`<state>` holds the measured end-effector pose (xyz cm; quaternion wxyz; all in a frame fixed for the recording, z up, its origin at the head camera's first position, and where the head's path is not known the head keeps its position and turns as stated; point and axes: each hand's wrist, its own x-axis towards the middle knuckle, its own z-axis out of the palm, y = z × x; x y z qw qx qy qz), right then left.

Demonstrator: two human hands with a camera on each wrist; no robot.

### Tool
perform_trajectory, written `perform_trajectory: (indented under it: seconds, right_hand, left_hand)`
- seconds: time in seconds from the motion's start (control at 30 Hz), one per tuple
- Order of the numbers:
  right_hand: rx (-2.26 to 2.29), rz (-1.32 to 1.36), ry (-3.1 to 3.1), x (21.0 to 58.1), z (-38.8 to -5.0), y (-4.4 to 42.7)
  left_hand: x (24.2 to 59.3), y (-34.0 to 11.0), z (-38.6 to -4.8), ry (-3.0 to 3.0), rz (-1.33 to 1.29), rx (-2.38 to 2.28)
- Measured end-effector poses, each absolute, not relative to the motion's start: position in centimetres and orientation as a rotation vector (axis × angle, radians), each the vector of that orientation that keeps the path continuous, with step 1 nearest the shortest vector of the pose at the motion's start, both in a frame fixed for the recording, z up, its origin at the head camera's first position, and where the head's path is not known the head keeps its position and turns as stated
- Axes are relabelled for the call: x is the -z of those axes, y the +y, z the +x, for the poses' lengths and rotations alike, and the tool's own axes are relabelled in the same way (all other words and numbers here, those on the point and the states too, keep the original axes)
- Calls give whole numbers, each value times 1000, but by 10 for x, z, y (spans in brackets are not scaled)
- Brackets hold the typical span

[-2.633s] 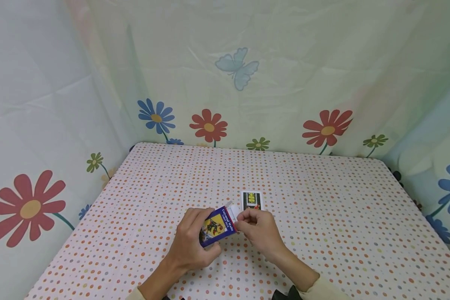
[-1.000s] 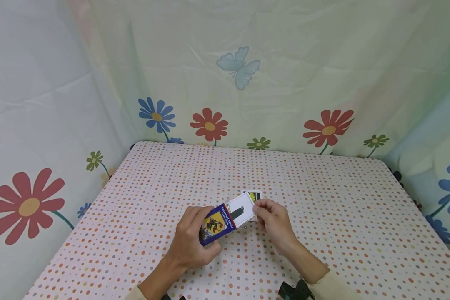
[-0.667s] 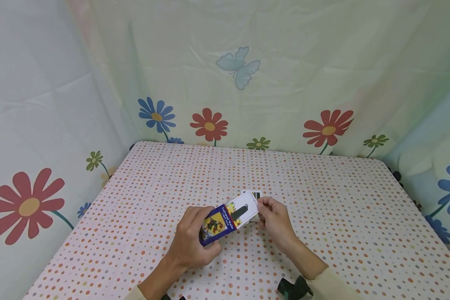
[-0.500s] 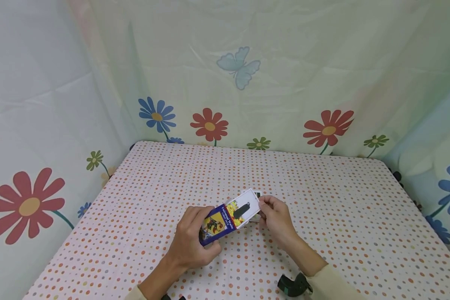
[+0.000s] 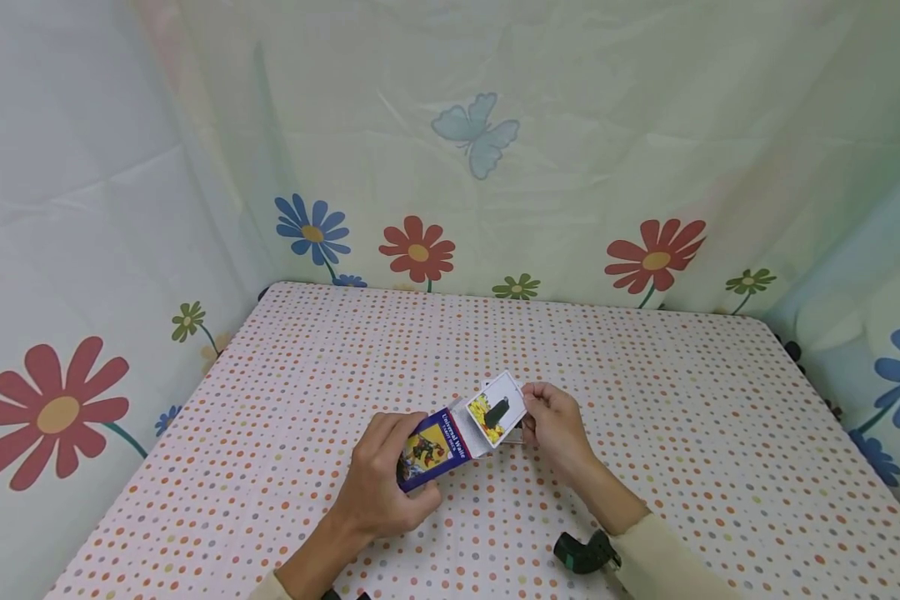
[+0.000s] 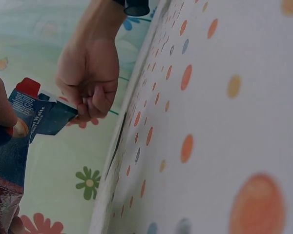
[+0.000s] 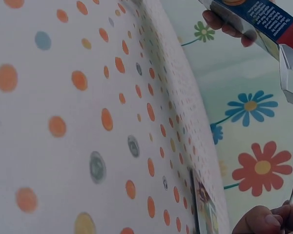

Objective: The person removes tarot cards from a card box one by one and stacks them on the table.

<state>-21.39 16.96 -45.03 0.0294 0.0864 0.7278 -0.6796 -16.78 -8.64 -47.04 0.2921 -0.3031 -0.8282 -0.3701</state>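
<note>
So your left hand (image 5: 382,475) is gripping the box (image 5: 426,452) while your right hand (image 5: 558,429) is pinching the card (image 5: 504,402) by its outer end. Card's hanging between your hands, closer to the right one, long axis running away from the left, roughly in line with the box. Can't tell if it's touching the flap (image 5: 472,435).

You can read "Universal Waite" in white on the blue box (image 5: 429,450), along the right end of its front, with "Tarot Deck" in smaller letters under it. Your left wrist view shows "Waite" again; the small print (image 7: 268,18) on the side is too blurred for you to read.
</note>
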Motion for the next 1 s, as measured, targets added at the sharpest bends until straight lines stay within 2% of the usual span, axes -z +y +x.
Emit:
perform_trajectory:
  seconds: [0.7,1.0]
  right_hand:
    - [1786,296,2545,462,-247,182]
    - [1481,44,2760,469,-263,190]
  left_hand:
    - [470,-87,-169,-2194,-808,994]
    - [470,-87,-169,-2196,-812,996]
